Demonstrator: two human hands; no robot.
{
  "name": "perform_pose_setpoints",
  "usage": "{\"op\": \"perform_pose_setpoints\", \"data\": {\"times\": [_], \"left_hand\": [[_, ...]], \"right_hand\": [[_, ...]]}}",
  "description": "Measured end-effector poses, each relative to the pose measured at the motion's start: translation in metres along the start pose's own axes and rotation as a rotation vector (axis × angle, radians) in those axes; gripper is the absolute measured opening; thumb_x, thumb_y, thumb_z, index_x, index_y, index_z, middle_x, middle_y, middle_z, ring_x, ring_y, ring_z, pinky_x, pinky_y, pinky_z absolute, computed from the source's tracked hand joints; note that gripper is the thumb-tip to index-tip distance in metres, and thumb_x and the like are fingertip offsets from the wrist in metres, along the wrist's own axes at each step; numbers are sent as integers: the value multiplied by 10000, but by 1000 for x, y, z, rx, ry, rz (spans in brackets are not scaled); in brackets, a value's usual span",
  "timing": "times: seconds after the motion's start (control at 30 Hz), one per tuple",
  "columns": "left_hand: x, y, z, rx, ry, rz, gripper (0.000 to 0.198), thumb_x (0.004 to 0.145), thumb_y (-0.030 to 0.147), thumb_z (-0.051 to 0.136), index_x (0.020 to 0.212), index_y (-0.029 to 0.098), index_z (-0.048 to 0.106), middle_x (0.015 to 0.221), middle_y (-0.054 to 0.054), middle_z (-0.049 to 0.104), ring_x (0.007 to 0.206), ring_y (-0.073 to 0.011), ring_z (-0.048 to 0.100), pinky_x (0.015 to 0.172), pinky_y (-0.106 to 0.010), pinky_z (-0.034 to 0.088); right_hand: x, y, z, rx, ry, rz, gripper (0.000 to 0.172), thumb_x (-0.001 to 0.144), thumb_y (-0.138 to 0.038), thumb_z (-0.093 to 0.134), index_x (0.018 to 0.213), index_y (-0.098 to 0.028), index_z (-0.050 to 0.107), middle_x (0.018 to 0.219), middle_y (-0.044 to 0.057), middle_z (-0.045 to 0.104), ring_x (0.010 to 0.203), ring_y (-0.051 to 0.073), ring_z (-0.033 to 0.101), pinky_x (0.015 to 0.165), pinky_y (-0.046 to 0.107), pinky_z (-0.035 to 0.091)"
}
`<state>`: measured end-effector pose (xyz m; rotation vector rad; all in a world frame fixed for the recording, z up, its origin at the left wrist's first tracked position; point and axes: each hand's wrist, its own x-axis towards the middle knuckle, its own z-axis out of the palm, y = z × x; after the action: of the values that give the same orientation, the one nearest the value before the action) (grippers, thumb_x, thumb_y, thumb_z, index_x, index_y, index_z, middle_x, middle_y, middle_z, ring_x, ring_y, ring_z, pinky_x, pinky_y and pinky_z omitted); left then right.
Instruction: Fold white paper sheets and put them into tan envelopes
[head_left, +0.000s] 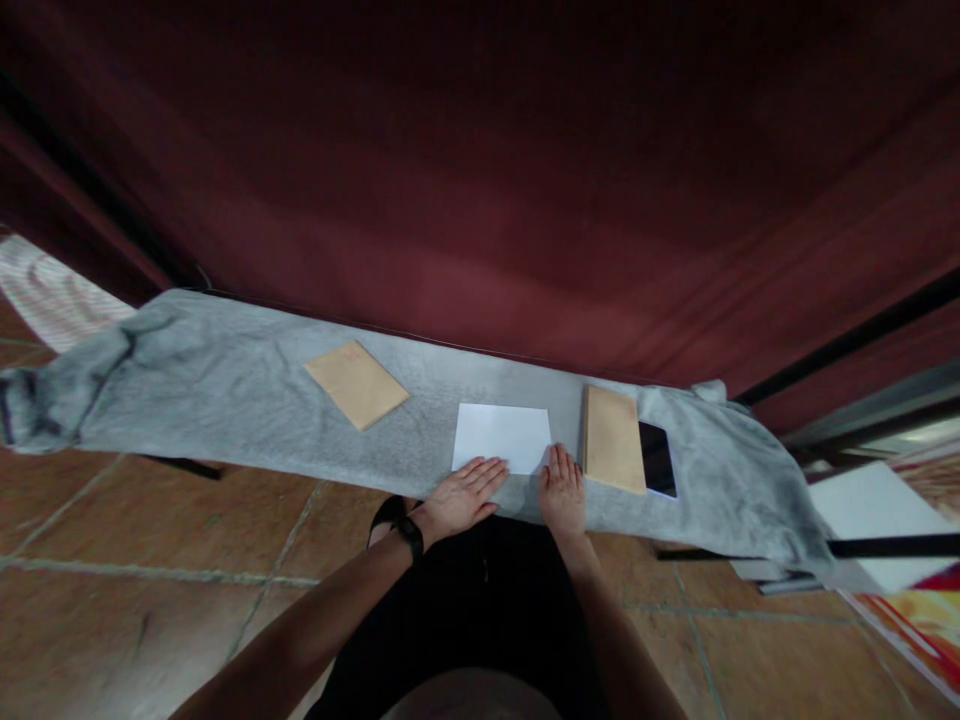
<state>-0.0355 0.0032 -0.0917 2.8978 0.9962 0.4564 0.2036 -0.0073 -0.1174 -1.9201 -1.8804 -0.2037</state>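
The flat white paper rectangle (502,435) lies long-ways, nine to three o'clock. It is at one o'clock from the flat left hand (466,491), ten from the flat right hand (562,496); neither grips.

Paper sheet (501,435) on cloth (247,390), envelope (356,385) to its left, envelope stack (613,440) to its right, phone (658,462) right of the stack
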Motion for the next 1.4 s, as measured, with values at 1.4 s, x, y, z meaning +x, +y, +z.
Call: {"op": "perform_pose_setpoints", "data": {"times": [1.4], "left_hand": [[-27, 6, -11, 158, 88, -253, 551, 988, 438, 433, 1447, 134, 450, 1502, -151, 463, 1444, -290, 343, 1207, -520, 270]], "right_hand": [[-38, -12, -18, -24, -40, -152, 474, 1032, -295, 396, 1495, -194, 409, 1578, 150, 334, 1412, 288, 388, 1140, 476, 321]]}}
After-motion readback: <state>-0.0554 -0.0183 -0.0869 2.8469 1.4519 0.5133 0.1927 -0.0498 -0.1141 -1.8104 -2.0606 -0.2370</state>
